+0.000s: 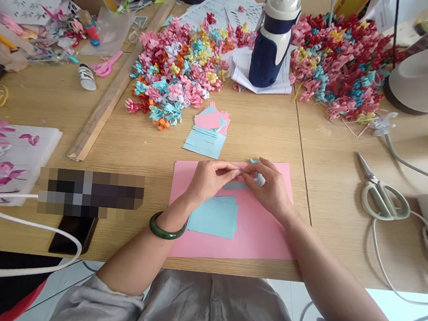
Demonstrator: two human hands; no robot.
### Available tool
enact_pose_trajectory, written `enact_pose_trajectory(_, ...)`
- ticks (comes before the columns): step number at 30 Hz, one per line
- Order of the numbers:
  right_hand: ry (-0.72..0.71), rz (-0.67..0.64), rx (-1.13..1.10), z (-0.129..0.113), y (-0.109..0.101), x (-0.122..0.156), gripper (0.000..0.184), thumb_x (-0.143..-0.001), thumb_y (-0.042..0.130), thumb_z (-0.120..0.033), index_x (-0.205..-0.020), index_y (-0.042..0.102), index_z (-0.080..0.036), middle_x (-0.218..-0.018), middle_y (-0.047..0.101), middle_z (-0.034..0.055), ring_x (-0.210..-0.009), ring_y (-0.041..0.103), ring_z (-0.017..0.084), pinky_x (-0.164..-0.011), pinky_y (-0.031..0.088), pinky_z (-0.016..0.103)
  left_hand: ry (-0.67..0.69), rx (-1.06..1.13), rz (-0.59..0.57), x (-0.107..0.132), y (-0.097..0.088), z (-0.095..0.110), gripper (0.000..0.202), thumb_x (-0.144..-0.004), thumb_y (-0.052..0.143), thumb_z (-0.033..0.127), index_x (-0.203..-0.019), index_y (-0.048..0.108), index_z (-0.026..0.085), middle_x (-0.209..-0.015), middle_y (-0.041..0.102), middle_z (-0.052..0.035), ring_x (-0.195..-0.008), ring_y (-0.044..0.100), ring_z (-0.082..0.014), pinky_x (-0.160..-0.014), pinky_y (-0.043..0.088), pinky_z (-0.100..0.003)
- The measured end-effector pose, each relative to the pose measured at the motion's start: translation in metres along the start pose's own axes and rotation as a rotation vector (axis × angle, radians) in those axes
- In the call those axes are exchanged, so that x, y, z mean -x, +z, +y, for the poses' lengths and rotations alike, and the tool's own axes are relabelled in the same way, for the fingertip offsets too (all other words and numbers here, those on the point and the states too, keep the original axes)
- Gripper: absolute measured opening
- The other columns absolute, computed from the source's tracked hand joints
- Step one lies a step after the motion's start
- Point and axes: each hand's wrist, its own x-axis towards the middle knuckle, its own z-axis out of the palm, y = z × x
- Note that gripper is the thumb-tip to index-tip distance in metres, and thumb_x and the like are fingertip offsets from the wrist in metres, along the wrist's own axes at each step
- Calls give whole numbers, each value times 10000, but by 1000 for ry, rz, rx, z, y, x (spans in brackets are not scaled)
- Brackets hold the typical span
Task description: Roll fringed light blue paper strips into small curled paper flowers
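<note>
Grey shirt sleeves [111, 301] sit nearest, with both bare forearms angling inward over the wooden bench [133, 143]. On the left wrist is a dark green bangle [165, 230]. Left hand [212, 178] and right hand [268, 185] meet fingertip to fingertip, both pinched on a small pale blue paper strip [254, 162] held just above a large pink paper sheet [252, 234]. Below the left hand, on that sheet, lies a stack of light blue paper rectangles [214, 216]. Beyond the hands are more cut paper pieces [207, 130] and a heap of curled multicoloured paper flowers [176, 72]. White-handled scissors [383, 198] lie well right.
</note>
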Motion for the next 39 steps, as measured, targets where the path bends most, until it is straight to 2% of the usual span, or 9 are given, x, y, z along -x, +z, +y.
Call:
enact_pose_trajectory(6, -17, 51, 20, 1, 0, 0, 120, -876, 574, -190, -770, 574, -247, -727, 632, 2, -771, 569, 193, -1021, 443, 452, -31, 99, -22, 1, -1, 4, 347, -900, 623, 437, -1018, 774, 148, -897, 789, -75, -818, 756, -196, -782, 613, -286)
enact_pose_trajectory(12, 7, 49, 27, 1, -1, 0, 102, -883, 573, -217, -788, 589, -247, -718, 611, 13, -781, 565, 203, -948, 492, 439, -6, 103, -18, 1, -2, 3, 283, -859, 680, 370, -1007, 769, 145, -971, 784, -82, -827, 759, -202, -784, 619, -294)
enact_pose_trajectory(18, -72, 15, -7, 0, 1, 2, 158, -884, 572, -207, -736, 543, -256, -700, 629, -19, -689, 557, 171, -1095, 422, 481, 125, -166, 88, 1, 1, 0, 113, -846, 651, 248, -849, 737, 175, -783, 763, -29, -717, 721, -154, -717, 582, -256)
enact_pose_trajectory(23, -121, 4, -55, -2, 3, 3, 152, -886, 582, -209, -745, 545, -252, -692, 637, -21, -725, 575, 173, -1089, 439, 473, 326, -518, 240, 5, 8, 3, 92, -816, 621, 174, -760, 693, 188, -753, 723, -20, -690, 658, -136, -715, 527, -260)
enact_pose_trajectory(25, -93, 10, -66, -1, 2, 3, 130, -892, 573, -220, -767, 562, -251, -729, 647, -7, -757, 578, 184, -1054, 459, 473, 281, -397, 207, 5, 8, 3, 122, -858, 603, 214, -847, 721, 184, -827, 742, -39, -707, 673, -136, -720, 541, -260)
enact_pose_trajectory(29, 9, 32, -80, 1, -1, 1, 105, -882, 562, -228, -782, 589, -243, -764, 635, 17, -785, 584, 196, -919, 512, 427, 14, 85, 27, 2, 2, 4, 295, -911, 601, 383, -1015, 746, 149, -957, 770, -82, -779, 736, -170, -760, 599, -281)
enact_pose_trajectory(31, 19, 36, -84, 1, -2, 1, 111, -875, 559, -220, -769, 586, -239, -756, 623, 14, -782, 586, 192, -883, 514, 405, -65, 214, -50, 0, 0, 5, 347, -902, 619, 422, -1042, 758, 137, -957, 778, -86, -832, 748, -197, -816, 611, -315)
enact_pose_trajectory(35, 3, 41, -80, 1, -1, 1, 103, -866, 561, -209, -770, 586, -237, -750, 614, 12, -795, 588, 193, -845, 508, 386, -80, 288, -138, 0, -2, 6, 354, -890, 651, 412, -1099, 758, 146, -1081, 767, -86, -938, 744, -220, -895, 607, -349)
enact_pose_trajectory(39, 9, 48, -76, 1, -1, 1, 89, -858, 563, -203, -781, 600, -229, -768, 624, 18, -805, 584, 193, -793, 498, 365, -39, 223, -138, 0, -2, 3, 329, -865, 690, 391, -1093, 763, 165, -1137, 753, -70, -954, 743, -213, -892, 603, -321)
